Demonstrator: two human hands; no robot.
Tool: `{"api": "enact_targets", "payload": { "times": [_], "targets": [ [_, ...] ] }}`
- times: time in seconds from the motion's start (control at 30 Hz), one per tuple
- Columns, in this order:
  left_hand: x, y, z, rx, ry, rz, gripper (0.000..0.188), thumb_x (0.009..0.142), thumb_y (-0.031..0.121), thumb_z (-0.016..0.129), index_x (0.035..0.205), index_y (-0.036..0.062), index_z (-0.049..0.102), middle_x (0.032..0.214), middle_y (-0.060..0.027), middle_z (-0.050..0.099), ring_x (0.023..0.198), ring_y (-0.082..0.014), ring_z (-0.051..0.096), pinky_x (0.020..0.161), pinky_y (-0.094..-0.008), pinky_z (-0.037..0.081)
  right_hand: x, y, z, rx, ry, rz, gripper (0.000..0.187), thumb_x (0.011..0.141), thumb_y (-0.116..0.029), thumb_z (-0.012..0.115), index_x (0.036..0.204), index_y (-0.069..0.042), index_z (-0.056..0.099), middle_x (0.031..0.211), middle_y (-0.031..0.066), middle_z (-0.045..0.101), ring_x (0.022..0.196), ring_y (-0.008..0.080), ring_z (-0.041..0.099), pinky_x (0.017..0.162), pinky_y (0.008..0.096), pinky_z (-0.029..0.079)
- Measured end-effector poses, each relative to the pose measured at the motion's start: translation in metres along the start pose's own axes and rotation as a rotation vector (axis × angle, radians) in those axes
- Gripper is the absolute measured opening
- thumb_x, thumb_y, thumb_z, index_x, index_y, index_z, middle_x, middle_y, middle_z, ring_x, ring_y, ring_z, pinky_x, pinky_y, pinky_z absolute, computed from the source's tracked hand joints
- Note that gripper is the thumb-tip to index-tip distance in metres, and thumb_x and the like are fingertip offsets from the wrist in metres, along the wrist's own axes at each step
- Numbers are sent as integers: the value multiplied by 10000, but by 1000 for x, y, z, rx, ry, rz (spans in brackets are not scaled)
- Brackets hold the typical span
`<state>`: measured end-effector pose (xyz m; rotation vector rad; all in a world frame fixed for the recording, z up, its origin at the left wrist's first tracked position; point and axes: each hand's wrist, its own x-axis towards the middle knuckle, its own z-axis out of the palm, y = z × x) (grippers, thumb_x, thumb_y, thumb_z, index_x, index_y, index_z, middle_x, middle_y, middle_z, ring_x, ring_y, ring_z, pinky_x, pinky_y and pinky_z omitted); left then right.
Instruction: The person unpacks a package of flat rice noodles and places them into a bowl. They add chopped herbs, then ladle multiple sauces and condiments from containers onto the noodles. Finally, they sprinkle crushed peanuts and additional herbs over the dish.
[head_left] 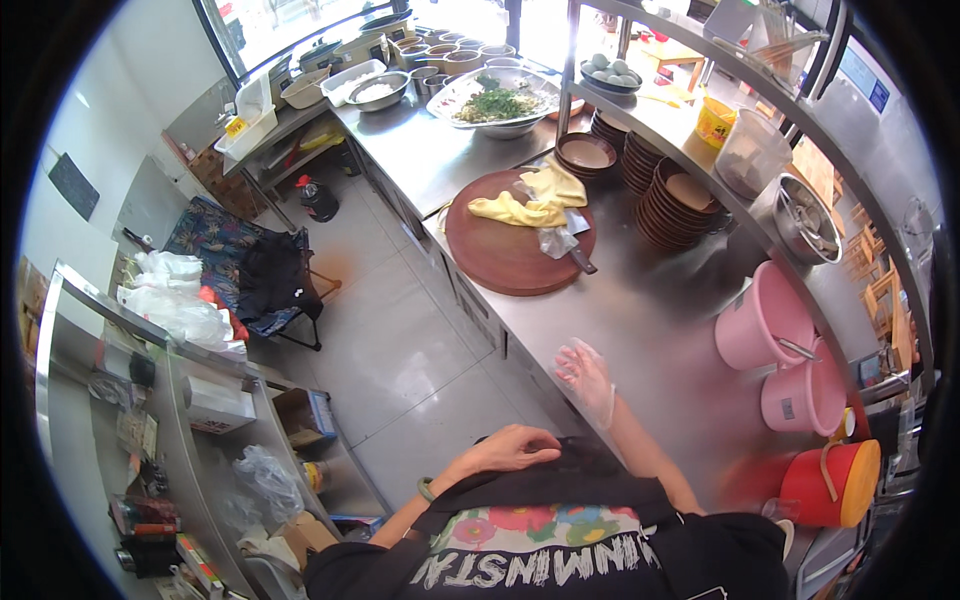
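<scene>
My right hand [584,374], in a clear plastic glove, is raised over the near edge of the steel counter [610,330]. Its fingers are open and slightly bent, and nothing is in them. Bare, with a green bangle [426,489] at the wrist, my left hand [512,447] is close to my dark apron [590,470]. Its fingers are loosely curved, with no object showing in them. Beyond both hands lies a round brown chopping board [500,265]. On it are a crumpled yellow cloth [530,205], a clear plastic bag [556,240] and a dark-handled knife [582,260].
Stacked brown bowls [672,215] stand right of the board, below a steel shelf [690,130]. Pink buckets [765,325] and a red-and-yellow bucket [825,485] are at the right. A large bowl of chopped greens [500,105] sits far back. A folding chair [250,265] stands left.
</scene>
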<state>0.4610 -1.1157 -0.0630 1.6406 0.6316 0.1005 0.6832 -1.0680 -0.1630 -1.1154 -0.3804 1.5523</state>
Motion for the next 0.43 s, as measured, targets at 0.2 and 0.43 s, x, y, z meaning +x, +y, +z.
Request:
{"api": "enact_targets", "payload": {
  "times": [0.2,0.43],
  "targets": [
    [-57,-90,-11,-609,139,-34,426,973,273,557,1302,4,526,1228,-99,606,1150,-173,559,968,-303,443,49,17,25,-526,-158,241,456,972,-298,523,1359,-86,408,1055,46,592,866,166,609,701,301,533],
    [-96,-244,10,-913,935,-320,330,976,244,558,1217,19,566,1141,-89,656,942,-201,678,847,-249,498,98,40,67,-822,-300,-21,329,925,-243,565,1198,-60,589,700,-16,527,641,68,539,591,274,477]
  ]
}}
